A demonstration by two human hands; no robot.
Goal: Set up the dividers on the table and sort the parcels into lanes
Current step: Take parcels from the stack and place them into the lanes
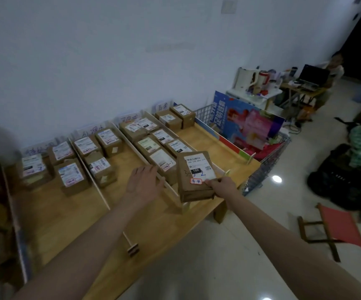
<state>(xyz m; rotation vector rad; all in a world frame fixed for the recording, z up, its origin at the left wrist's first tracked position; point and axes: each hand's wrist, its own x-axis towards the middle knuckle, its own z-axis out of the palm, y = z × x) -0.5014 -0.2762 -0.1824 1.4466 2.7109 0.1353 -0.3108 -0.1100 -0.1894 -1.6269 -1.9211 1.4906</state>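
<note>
My right hand [220, 185] grips a brown cardboard parcel [194, 176] by its near right corner and holds it tilted above the front of the wooden table [52, 217]. The parcel carries a white label and a small red sticker. My left hand [145, 182] hovers with straight fingers just left of it, over a thin wooden divider [171, 187]. Further dividers [93, 176] split the table into lanes. Several labelled parcels [71, 176] lie in the lanes, with handwritten paper signs [129, 118] at the wall end.
A coloured board [227, 141] edges the table's right side. Beyond it stands a wire basket [266, 156] with a bright poster. A red folding stool [337, 228] and dark bags [344, 180] sit on the tiled floor. A person sits at a far desk with a laptop.
</note>
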